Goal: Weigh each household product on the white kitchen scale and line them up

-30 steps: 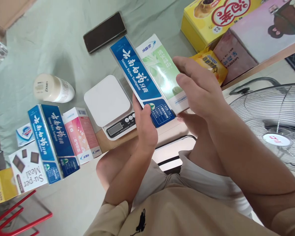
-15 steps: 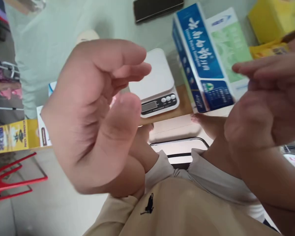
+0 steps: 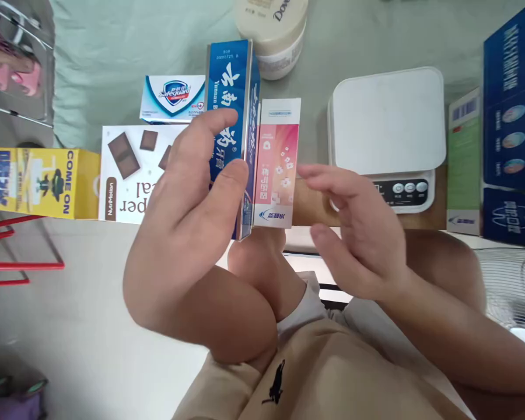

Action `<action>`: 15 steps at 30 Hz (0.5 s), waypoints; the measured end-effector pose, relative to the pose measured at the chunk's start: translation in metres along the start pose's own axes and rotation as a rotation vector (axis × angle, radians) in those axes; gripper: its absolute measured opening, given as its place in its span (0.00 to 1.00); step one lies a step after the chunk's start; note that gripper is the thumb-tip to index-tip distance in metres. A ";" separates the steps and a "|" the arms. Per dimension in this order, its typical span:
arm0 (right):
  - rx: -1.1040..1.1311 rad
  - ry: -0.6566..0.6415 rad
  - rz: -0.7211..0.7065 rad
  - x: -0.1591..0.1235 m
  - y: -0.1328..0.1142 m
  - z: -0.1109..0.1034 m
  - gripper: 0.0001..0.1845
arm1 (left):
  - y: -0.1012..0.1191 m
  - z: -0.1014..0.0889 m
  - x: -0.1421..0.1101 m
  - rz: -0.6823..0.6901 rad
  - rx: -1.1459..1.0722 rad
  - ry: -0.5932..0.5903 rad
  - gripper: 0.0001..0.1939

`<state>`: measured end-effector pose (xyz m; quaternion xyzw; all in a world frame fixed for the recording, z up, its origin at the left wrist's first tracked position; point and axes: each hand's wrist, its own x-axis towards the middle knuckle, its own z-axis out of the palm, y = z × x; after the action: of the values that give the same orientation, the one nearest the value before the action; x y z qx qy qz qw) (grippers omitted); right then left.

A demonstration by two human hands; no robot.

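My left hand (image 3: 188, 216) is closed on a blue toothpaste box (image 3: 231, 81), thumb on its near face and fingers on its left side; the box stands on its long edge at the table's front. A pink toothpaste box (image 3: 275, 163) lies right beside it, touching. My right hand (image 3: 359, 233) hovers open just right of the pink box, fingers spread, holding nothing. A white kitchen scale (image 3: 387, 122) sits behind the right hand.
Left of the blue box lie a Safeguard soap box (image 3: 172, 96), a white Super Meal box (image 3: 126, 169) and a yellow box (image 3: 44, 182). A Dove jar (image 3: 273, 29) stands behind. A green box (image 3: 464, 157) and a dark blue box (image 3: 511, 116) lie right of the scale. A fan (image 3: 511, 286) is at floor level, right.
My hands left the blue and green boxes lying right of the scale. The view swung left, and my left hand now grips another blue box left of the scale.
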<state>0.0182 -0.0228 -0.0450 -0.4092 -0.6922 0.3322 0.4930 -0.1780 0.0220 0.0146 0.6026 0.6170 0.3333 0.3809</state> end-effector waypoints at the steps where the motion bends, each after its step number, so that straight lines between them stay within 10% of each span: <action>1: -0.009 -0.044 0.036 0.004 0.000 0.009 0.28 | -0.003 -0.001 0.000 -0.004 0.047 -0.031 0.20; 7: -0.249 -0.271 0.296 0.020 -0.003 0.048 0.34 | -0.005 -0.006 -0.003 -0.028 -0.086 -0.040 0.19; 15: -0.096 -0.402 0.415 0.036 -0.015 0.043 0.34 | 0.007 0.002 -0.002 -0.114 -0.487 0.160 0.12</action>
<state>-0.0325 0.0001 -0.0293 -0.4909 -0.6922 0.4674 0.2477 -0.1732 0.0201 0.0201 0.4289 0.5798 0.4966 0.4829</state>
